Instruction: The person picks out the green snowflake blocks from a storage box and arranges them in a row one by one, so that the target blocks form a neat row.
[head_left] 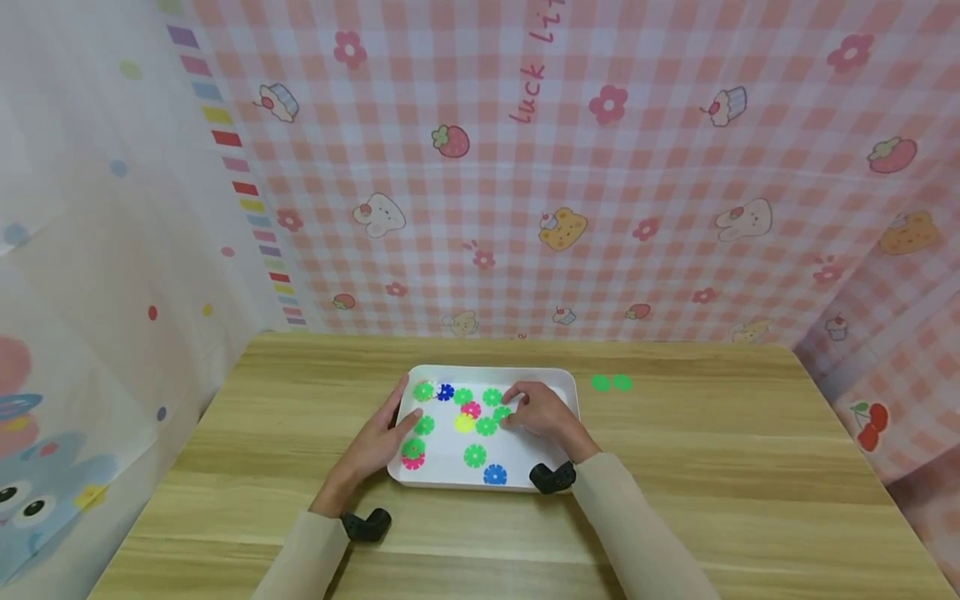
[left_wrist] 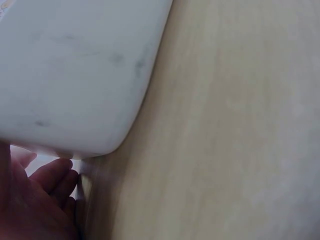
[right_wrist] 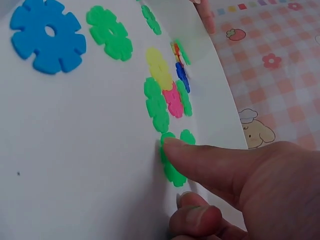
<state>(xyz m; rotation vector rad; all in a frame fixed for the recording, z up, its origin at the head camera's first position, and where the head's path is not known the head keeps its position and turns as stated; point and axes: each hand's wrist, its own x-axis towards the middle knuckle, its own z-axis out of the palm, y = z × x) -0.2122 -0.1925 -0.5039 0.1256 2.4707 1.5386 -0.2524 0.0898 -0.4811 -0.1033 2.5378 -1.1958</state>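
A white tray (head_left: 450, 482) lies on the table with several notched plastic discs in it. My left hand (head_left: 379, 437) grips its left end, thumb over the rim and fingers along the outer wall. In the left wrist view, the fingers (left_wrist: 52, 177) show behind the tray's outside (left_wrist: 80, 80). Over the tray's right half, my right hand (head_left: 542, 412) pinches a green disc (right_wrist: 175, 172), thumb and fingertip at opposite edges. Near it lie another green disc (head_left: 486, 427), a yellow disc (head_left: 465, 423) and a pink disc (head_left: 471, 409). A blue disc (head_left: 495, 475) lies near the front wall.
Two green discs (head_left: 622, 382) lie side by side on the wooden table (head_left: 712, 467), right of the tray. At the tray's left end are more green discs (head_left: 423, 426) and a dark blue one (head_left: 446, 392). A pink checked cloth (head_left: 480, 192) hangs behind the table.
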